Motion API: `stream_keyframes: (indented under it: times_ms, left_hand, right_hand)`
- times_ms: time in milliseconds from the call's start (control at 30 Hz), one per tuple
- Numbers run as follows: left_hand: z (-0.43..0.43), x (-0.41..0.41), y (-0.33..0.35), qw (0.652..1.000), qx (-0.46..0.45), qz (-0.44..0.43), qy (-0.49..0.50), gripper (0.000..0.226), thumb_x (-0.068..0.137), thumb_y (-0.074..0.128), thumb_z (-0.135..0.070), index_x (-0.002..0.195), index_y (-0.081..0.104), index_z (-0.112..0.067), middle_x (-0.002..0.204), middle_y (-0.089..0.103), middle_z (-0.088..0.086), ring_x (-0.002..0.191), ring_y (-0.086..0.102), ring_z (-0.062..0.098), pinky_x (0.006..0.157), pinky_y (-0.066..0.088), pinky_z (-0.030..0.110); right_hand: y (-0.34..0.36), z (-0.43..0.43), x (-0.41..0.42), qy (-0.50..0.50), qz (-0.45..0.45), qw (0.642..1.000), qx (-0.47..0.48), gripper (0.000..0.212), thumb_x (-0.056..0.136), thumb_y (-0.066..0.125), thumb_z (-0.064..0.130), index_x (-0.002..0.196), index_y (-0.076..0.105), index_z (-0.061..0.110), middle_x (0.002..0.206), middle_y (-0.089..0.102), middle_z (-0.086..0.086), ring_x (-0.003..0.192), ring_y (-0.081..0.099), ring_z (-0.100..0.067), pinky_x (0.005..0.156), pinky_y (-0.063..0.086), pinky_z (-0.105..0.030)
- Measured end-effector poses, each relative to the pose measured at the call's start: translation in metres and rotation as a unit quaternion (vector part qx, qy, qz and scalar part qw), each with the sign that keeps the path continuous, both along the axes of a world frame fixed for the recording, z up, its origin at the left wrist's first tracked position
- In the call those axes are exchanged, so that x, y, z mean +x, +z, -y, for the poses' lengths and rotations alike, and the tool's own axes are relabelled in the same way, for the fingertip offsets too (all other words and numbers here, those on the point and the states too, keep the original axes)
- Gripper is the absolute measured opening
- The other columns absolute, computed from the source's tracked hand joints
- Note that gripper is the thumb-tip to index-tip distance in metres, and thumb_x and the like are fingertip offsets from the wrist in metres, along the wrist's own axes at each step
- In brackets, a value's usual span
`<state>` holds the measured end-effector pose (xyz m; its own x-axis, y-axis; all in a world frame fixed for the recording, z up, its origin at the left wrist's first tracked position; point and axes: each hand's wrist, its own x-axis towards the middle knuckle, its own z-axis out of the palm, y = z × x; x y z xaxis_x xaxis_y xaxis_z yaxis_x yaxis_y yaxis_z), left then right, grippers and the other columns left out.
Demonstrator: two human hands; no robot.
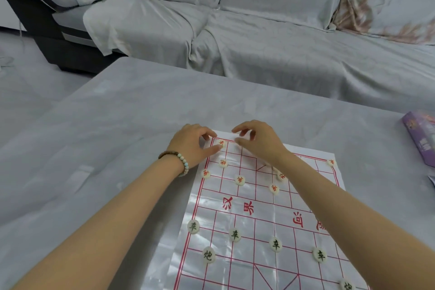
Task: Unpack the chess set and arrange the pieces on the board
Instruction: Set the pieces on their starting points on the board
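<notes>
A plastic Chinese chess board sheet with red lines lies on the grey table. White round pieces with red characters stand on its far half, such as one red piece and another at the right edge. Black-character pieces stand on the near half. My left hand, wearing a bead bracelet, is at the far left corner; its thumb touches the corner red piece. My right hand hovers over the far row beside it, fingers curled. Whether it holds a piece is hidden.
A purple box lies at the table's right edge. A grey-covered sofa runs behind the table. The grey tablecloth stretches left of the board.
</notes>
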<state>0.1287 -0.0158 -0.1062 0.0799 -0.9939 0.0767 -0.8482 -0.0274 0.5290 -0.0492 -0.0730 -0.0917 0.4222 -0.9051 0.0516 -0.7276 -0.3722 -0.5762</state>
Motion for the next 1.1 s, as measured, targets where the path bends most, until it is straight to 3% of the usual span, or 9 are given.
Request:
stream_keyframes:
  times_ms: [167, 367, 467, 567, 700, 833, 967, 1100]
  left_hand:
    - [0.013, -0.013, -0.001, 0.999, -0.005, 0.029, 0.015, 0.037, 0.075, 0.064, -0.055, 0.098, 0.062, -0.025, 0.086, 0.054, -0.008, 0.086, 0.046, 0.011, 0.083, 0.046, 0.028]
    - [0.014, -0.006, -0.003, 1.000, 0.008, 0.014, -0.010, 0.030, 0.083, 0.062, -0.036, 0.112, 0.060, -0.027, 0.096, 0.055, -0.009, 0.102, 0.048, 0.015, 0.090, 0.041, 0.030]
    - [0.014, -0.011, -0.004, 1.000, 0.003, 0.017, 0.022, 0.040, 0.077, 0.066, -0.046, 0.109, 0.057, -0.024, 0.097, 0.055, -0.006, 0.098, 0.048, 0.015, 0.088, 0.045, 0.032]
    - [0.015, -0.013, -0.007, 0.998, -0.011, 0.000, 0.063, 0.035, 0.076, 0.067, -0.049, 0.096, 0.059, -0.022, 0.094, 0.056, -0.004, 0.095, 0.049, 0.015, 0.084, 0.046, 0.031]
    - [0.015, -0.008, -0.012, 0.998, -0.005, -0.025, 0.056, 0.027, 0.080, 0.066, -0.039, 0.102, 0.062, -0.024, 0.101, 0.058, -0.002, 0.099, 0.048, 0.015, 0.086, 0.044, 0.029]
    - [0.014, -0.006, -0.012, 0.998, -0.006, -0.033, 0.047, 0.038, 0.077, 0.068, -0.043, 0.110, 0.059, -0.024, 0.098, 0.055, -0.006, 0.099, 0.047, 0.014, 0.086, 0.045, 0.030]
    - [0.015, -0.006, -0.012, 0.996, -0.010, -0.046, 0.075, 0.031, 0.076, 0.069, -0.044, 0.097, 0.063, -0.023, 0.095, 0.055, -0.005, 0.093, 0.047, 0.014, 0.085, 0.047, 0.032]
    - [0.014, -0.002, -0.013, 0.996, -0.004, -0.064, 0.066, 0.028, 0.077, 0.069, -0.039, 0.100, 0.067, -0.023, 0.099, 0.058, -0.001, 0.096, 0.050, 0.017, 0.087, 0.048, 0.033]
  right_hand:
    - [-0.003, -0.001, -0.014, -0.018, 0.003, 1.000, -0.001, 0.018, 0.087, 0.063, 0.020, 0.104, 0.065, 0.025, 0.098, 0.060, 0.006, 0.076, 0.050, -0.009, 0.065, 0.037, -0.010]
    - [-0.006, -0.003, -0.019, -0.023, 0.003, 1.000, 0.001, 0.019, 0.088, 0.061, 0.020, 0.106, 0.065, 0.023, 0.099, 0.060, 0.005, 0.079, 0.051, -0.011, 0.065, 0.037, -0.009]
    - [-0.008, -0.003, -0.017, -0.017, -0.017, 1.000, -0.012, 0.020, 0.088, 0.060, 0.022, 0.107, 0.066, 0.026, 0.102, 0.061, 0.005, 0.081, 0.050, -0.010, 0.076, 0.043, -0.017]
    - [-0.009, -0.005, -0.016, -0.001, -0.078, 0.997, -0.024, 0.023, 0.090, 0.058, 0.024, 0.111, 0.066, 0.029, 0.109, 0.059, 0.005, 0.088, 0.050, -0.008, 0.091, 0.042, -0.029]
    - [-0.012, -0.005, -0.018, 0.030, -0.148, 0.988, -0.041, 0.027, 0.091, 0.055, 0.027, 0.117, 0.064, 0.031, 0.114, 0.057, 0.004, 0.100, 0.052, -0.013, 0.094, 0.035, -0.028]
    - [-0.013, -0.003, -0.019, 0.027, -0.138, 0.989, -0.040, 0.027, 0.091, 0.056, 0.028, 0.116, 0.064, 0.032, 0.112, 0.057, 0.005, 0.090, 0.045, -0.006, 0.094, 0.037, -0.029]
    - [-0.014, -0.002, -0.020, 0.031, -0.132, 0.990, -0.036, 0.027, 0.090, 0.058, 0.031, 0.116, 0.064, 0.033, 0.111, 0.056, 0.006, 0.088, 0.044, -0.006, 0.093, 0.037, -0.029]
    - [-0.015, 0.000, -0.021, 0.031, -0.130, 0.991, -0.033, 0.028, 0.088, 0.060, 0.031, 0.116, 0.064, 0.033, 0.110, 0.057, 0.005, 0.088, 0.045, -0.006, 0.093, 0.039, -0.030]
